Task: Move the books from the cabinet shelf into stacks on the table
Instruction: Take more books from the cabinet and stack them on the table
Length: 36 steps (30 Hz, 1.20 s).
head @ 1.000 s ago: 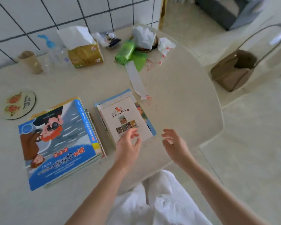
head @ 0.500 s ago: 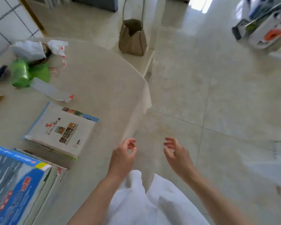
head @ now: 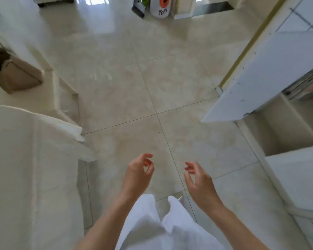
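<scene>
Both hands hang empty over the tiled floor in front of my white clothing. My left hand (head: 138, 173) has its fingers loosely curled and apart. My right hand (head: 199, 183) is likewise relaxed with fingers spread. The cream table (head: 25, 168) fills the lower left; the book stacks on it are out of view. At the right edge stands the white cabinet (head: 271, 74) with its door swung open, and several books (head: 307, 83) lean together on a shelf inside. Both hands are well short of the cabinet.
A brown paper bag (head: 14, 74) sits on a white bench at the left. A lower cabinet compartment (head: 285, 127) looks bare. Far across the floor stand a white-and-orange object (head: 161, 6) and other items.
The view has swung right, from the table with its two book stacks to the floor and cabinet. Both empty hands left the table's edge and now hover over the floor.
</scene>
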Each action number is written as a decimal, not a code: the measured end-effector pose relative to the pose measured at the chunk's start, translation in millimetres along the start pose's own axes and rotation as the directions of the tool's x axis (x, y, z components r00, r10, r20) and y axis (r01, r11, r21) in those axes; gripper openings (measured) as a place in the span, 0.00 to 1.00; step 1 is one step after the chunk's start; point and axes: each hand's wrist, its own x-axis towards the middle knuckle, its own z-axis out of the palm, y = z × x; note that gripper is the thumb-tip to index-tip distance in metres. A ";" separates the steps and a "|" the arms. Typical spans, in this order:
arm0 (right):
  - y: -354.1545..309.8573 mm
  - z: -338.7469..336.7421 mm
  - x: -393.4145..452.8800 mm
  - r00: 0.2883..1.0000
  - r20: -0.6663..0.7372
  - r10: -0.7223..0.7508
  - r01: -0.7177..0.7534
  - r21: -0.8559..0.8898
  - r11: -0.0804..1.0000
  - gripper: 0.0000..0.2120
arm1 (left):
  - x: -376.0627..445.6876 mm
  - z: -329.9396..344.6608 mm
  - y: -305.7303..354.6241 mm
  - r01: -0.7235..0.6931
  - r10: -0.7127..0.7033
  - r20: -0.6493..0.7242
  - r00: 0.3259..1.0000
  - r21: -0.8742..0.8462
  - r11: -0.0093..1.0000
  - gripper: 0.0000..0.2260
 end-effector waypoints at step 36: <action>243.3 -366.1 165.8 0.657 -0.462 0.596 -0.368 0.494 0.788 0.12 | 257.0 406.6 387.5 -0.447 0.288 0.686 0.668 0.060 0.893 0.12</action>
